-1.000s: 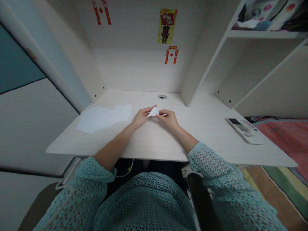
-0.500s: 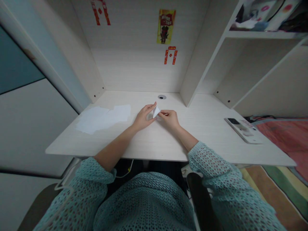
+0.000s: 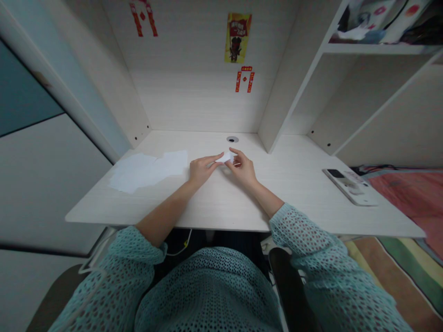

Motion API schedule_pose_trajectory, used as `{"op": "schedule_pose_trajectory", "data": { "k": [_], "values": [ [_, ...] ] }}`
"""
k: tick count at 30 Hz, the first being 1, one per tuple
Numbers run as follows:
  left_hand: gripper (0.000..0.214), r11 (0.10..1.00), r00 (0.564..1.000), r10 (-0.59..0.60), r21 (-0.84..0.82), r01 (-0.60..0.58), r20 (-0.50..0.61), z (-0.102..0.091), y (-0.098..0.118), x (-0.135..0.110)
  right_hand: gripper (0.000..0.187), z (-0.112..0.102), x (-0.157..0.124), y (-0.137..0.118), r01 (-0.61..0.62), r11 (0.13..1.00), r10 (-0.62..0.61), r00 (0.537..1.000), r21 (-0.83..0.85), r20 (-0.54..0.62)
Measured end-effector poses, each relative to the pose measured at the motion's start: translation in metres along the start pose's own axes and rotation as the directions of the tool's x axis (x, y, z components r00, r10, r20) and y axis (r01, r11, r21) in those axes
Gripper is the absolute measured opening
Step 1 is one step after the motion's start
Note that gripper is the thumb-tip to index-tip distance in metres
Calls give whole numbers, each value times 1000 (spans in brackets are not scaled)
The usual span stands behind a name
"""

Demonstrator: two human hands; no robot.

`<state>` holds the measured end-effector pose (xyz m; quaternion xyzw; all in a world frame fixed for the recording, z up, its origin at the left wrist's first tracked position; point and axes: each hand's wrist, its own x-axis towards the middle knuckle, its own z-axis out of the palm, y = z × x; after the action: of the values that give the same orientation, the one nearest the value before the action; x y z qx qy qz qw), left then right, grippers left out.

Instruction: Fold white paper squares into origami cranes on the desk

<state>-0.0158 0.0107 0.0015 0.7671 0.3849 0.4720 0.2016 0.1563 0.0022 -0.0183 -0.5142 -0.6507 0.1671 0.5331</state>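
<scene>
A small piece of folded white paper [image 3: 226,157] is held between my two hands, just above the desk. My left hand [image 3: 202,169] pinches its left end between thumb and fingers. My right hand [image 3: 244,167] grips the right side, with the thumb below and the index finger arched over the top. Its other fingers are curled and partly hidden behind the paper. To the left, several white paper sheets [image 3: 148,169] lie flat on the desk, overlapping.
The white desk [image 3: 221,207] has a round cable hole [image 3: 232,139] near its back panel. A phone [image 3: 349,186] lies at the right. An upright divider [image 3: 287,78] stands behind my right hand, beside a loaded shelf [image 3: 380,48]. Striped bedding [image 3: 391,267] is at the lower right.
The folded paper has turned from an upright point to lying flatter. My left fingers have closed on its left end, and my right index finger has lifted over its top.
</scene>
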Motion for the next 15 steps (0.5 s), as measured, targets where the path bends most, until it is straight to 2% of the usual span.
{"op": "schedule_pose_trajectory", "data": {
  "k": [2,5,15],
  "values": [
    [29,1000,1000,-13,3,13,4,0,-1,0,55,0,0,-2,45,998,-47,998,32,44],
    [26,999,1000,-25,-28,25,-11,0,0,1,43,0,0,-3,91,993,-98,991,78,94],
    [26,958,984,-178,-230,172,-3,2,2,3,40,3,4,3,-25,972,3,996,232,95]
  ]
}}
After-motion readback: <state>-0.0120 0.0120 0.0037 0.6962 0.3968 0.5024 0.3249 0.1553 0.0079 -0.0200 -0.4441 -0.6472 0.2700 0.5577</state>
